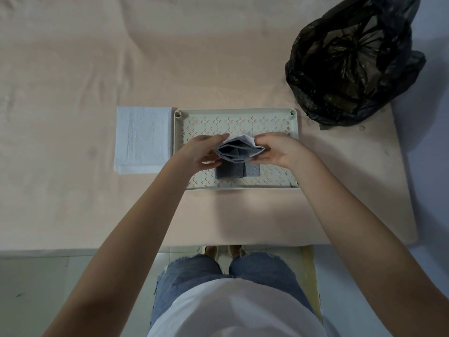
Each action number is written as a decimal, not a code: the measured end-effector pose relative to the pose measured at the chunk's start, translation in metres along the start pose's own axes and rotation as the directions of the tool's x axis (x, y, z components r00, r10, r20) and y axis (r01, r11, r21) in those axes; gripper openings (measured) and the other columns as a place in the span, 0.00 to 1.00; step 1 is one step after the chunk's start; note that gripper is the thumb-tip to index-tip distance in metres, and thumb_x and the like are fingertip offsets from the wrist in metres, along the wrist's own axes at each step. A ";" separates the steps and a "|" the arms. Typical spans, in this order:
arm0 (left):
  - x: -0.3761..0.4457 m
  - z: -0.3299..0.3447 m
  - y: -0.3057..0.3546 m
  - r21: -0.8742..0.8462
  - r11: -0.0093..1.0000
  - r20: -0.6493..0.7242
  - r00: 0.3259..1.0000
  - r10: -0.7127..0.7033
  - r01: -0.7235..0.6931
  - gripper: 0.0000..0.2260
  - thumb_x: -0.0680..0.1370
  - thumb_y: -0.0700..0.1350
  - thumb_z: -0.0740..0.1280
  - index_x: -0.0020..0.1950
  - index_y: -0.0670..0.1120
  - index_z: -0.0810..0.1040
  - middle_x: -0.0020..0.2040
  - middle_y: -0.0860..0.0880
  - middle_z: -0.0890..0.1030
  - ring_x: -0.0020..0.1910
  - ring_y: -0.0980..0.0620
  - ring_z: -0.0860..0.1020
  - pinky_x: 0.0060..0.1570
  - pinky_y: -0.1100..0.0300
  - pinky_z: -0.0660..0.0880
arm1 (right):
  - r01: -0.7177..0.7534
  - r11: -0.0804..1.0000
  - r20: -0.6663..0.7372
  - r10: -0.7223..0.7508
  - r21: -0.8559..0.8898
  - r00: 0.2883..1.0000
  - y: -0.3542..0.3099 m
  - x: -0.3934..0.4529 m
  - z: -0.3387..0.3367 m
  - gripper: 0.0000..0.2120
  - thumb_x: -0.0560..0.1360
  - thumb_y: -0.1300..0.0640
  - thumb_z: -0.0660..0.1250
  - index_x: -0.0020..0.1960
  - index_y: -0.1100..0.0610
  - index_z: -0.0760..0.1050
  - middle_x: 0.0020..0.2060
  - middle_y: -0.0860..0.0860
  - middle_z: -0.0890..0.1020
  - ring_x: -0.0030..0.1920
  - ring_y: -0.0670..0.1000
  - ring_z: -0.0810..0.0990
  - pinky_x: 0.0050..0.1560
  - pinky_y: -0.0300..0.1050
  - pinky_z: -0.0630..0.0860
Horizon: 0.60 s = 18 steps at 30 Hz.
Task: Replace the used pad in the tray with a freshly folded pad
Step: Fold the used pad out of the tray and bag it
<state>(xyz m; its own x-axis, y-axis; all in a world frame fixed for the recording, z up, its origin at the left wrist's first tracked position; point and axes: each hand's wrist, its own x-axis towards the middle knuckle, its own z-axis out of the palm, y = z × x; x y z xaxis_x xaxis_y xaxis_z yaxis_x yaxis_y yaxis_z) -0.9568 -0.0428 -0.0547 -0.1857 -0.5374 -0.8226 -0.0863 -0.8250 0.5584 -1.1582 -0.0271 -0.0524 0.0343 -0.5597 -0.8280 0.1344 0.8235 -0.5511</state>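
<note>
A pale perforated tray (243, 121) lies flat in the middle of the table. Both hands hold a folded grey-blue pad (239, 152) just above the tray's middle. My left hand (202, 154) grips the pad's left side and my right hand (279, 150) grips its right side. The pad is bent open at the top, and its lower end hangs down to the tray floor. A flat white folded pad (142, 139) rests on the table, touching the tray's left edge.
An open black plastic bag (352, 62) stands at the back right, close to the tray's far right corner. A peach cloth (97, 57) covers the table. The table's front edge (243, 243) runs just above my knees.
</note>
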 end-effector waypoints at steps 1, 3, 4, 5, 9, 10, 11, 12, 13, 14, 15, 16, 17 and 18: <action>0.000 0.001 -0.001 0.069 0.997 -0.011 0.999 0.041 -0.040 0.21 0.70 0.49 0.75 0.59 0.46 0.74 0.49 0.45 0.81 0.45 0.49 0.82 0.34 0.60 0.80 | 0.015 0.998 -0.049 -0.018 -0.066 0.999 0.000 -0.001 0.001 0.13 0.73 0.69 0.66 0.58 0.65 0.73 0.47 0.59 0.80 0.46 0.57 0.83 0.41 0.50 0.83; 0.001 0.002 -0.003 0.138 0.987 -0.018 0.996 0.089 -0.086 0.22 0.69 0.46 0.76 0.61 0.48 0.73 0.52 0.44 0.80 0.44 0.49 0.82 0.37 0.60 0.81 | 0.029 0.985 -0.134 -0.052 -0.170 0.990 0.002 -0.002 0.003 0.15 0.72 0.70 0.68 0.56 0.62 0.71 0.46 0.57 0.78 0.43 0.55 0.83 0.35 0.47 0.82; 0.001 0.002 -0.005 0.143 0.985 -0.014 0.995 0.099 -0.096 0.23 0.69 0.44 0.76 0.62 0.48 0.74 0.54 0.44 0.80 0.44 0.49 0.82 0.39 0.60 0.81 | 0.035 0.974 -0.157 -0.072 -0.222 0.985 0.004 -0.003 0.003 0.16 0.71 0.70 0.69 0.56 0.59 0.70 0.46 0.55 0.77 0.42 0.54 0.82 0.32 0.45 0.81; 0.001 0.003 -0.006 0.148 0.983 -0.011 0.994 0.111 -0.109 0.23 0.69 0.42 0.76 0.62 0.48 0.74 0.55 0.43 0.79 0.43 0.49 0.82 0.39 0.60 0.81 | 0.048 0.962 -0.166 -0.095 -0.269 0.981 0.006 -0.004 0.002 0.17 0.71 0.70 0.70 0.56 0.58 0.71 0.45 0.54 0.77 0.41 0.52 0.82 0.29 0.42 0.80; 0.002 0.003 -0.018 0.199 0.958 -0.038 0.975 0.219 -0.208 0.22 0.68 0.36 0.75 0.61 0.44 0.76 0.49 0.42 0.78 0.39 0.49 0.78 0.40 0.61 0.80 | 0.143 0.930 -0.172 -0.211 -0.339 0.962 0.022 -0.003 -0.001 0.19 0.67 0.68 0.74 0.54 0.56 0.74 0.49 0.55 0.80 0.44 0.51 0.82 0.27 0.38 0.77; 0.002 0.003 -0.021 0.208 0.950 -0.045 0.968 0.247 -0.232 0.22 0.68 0.35 0.75 0.61 0.43 0.76 0.47 0.42 0.78 0.40 0.48 0.77 0.44 0.57 0.80 | 0.167 0.926 -0.170 -0.235 -0.338 0.957 0.026 -0.003 -0.002 0.19 0.67 0.68 0.75 0.54 0.56 0.74 0.50 0.55 0.81 0.45 0.51 0.82 0.28 0.37 0.77; 0.004 0.004 -0.024 0.226 0.940 -0.053 0.961 0.273 -0.254 0.23 0.68 0.34 0.75 0.61 0.43 0.76 0.44 0.42 0.79 0.41 0.47 0.77 0.47 0.54 0.79 | 0.188 0.923 -0.166 -0.254 -0.336 0.953 0.029 -0.003 -0.002 0.20 0.67 0.68 0.75 0.55 0.57 0.74 0.50 0.55 0.82 0.46 0.51 0.82 0.30 0.38 0.78; 0.005 0.004 -0.027 0.258 0.926 -0.060 0.951 0.302 -0.277 0.22 0.69 0.34 0.75 0.61 0.44 0.76 0.42 0.44 0.79 0.40 0.48 0.77 0.46 0.54 0.78 | 0.204 0.918 -0.160 -0.270 -0.341 0.949 0.032 -0.002 -0.002 0.20 0.67 0.67 0.75 0.55 0.57 0.73 0.50 0.55 0.82 0.47 0.52 0.81 0.33 0.40 0.79; 0.006 0.005 -0.029 0.302 0.904 -0.064 0.940 0.336 -0.303 0.22 0.69 0.35 0.75 0.61 0.44 0.76 0.40 0.45 0.79 0.39 0.49 0.77 0.44 0.56 0.78 | 0.217 0.908 -0.153 -0.286 -0.358 0.946 0.034 -0.002 -0.002 0.21 0.67 0.67 0.75 0.56 0.57 0.72 0.50 0.55 0.81 0.48 0.52 0.81 0.36 0.41 0.79; 0.007 0.006 -0.032 0.357 0.874 -0.060 0.925 0.375 -0.331 0.22 0.69 0.36 0.75 0.62 0.45 0.76 0.40 0.46 0.78 0.39 0.50 0.76 0.43 0.58 0.77 | 0.231 0.894 -0.144 -0.305 -0.384 0.942 0.037 -0.002 -0.002 0.22 0.67 0.66 0.75 0.56 0.57 0.71 0.49 0.54 0.80 0.49 0.52 0.80 0.38 0.42 0.79; 0.009 0.007 -0.034 0.418 0.835 -0.049 0.909 0.414 -0.357 0.22 0.70 0.37 0.75 0.62 0.47 0.75 0.41 0.46 0.78 0.40 0.50 0.76 0.43 0.58 0.77 | 0.250 0.876 -0.128 -0.328 -0.413 0.936 0.039 -0.001 -0.002 0.23 0.67 0.65 0.76 0.57 0.57 0.71 0.49 0.53 0.79 0.49 0.51 0.79 0.39 0.42 0.79; 0.011 0.007 -0.038 0.482 0.790 -0.032 0.893 0.449 -0.380 0.22 0.70 0.39 0.74 0.63 0.48 0.74 0.44 0.46 0.78 0.42 0.49 0.76 0.45 0.57 0.77 | 0.272 0.853 -0.110 -0.354 -0.446 0.929 0.042 0.000 -0.002 0.24 0.67 0.64 0.76 0.58 0.57 0.70 0.49 0.52 0.78 0.49 0.50 0.78 0.40 0.41 0.78; 0.013 0.008 -0.041 0.550 0.736 -0.016 0.876 0.481 -0.394 0.23 0.71 0.41 0.74 0.64 0.49 0.73 0.47 0.46 0.77 0.44 0.48 0.76 0.47 0.56 0.76 | 0.296 0.827 -0.090 -0.381 -0.478 0.920 0.045 0.001 -0.002 0.25 0.67 0.64 0.76 0.59 0.56 0.69 0.49 0.51 0.77 0.48 0.49 0.77 0.42 0.41 0.78; 0.015 0.007 -0.045 0.622 0.669 0.002 0.855 0.519 -0.407 0.23 0.72 0.44 0.73 0.66 0.50 0.72 0.50 0.46 0.75 0.46 0.48 0.75 0.48 0.56 0.75 | 0.320 0.803 -0.069 -0.406 -0.503 0.911 0.048 0.001 -0.003 0.26 0.67 0.63 0.76 0.60 0.56 0.68 0.48 0.50 0.76 0.48 0.48 0.77 0.43 0.39 0.77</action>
<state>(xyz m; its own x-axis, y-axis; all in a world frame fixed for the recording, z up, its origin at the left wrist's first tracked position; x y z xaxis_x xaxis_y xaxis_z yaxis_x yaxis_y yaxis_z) -0.9626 -0.0126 -0.0910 -0.2059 -0.8869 -0.4134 -0.5906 -0.2242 0.7752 -1.1544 0.0120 -0.0801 -0.0919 -0.8380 -0.5379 -0.3788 0.5290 -0.7594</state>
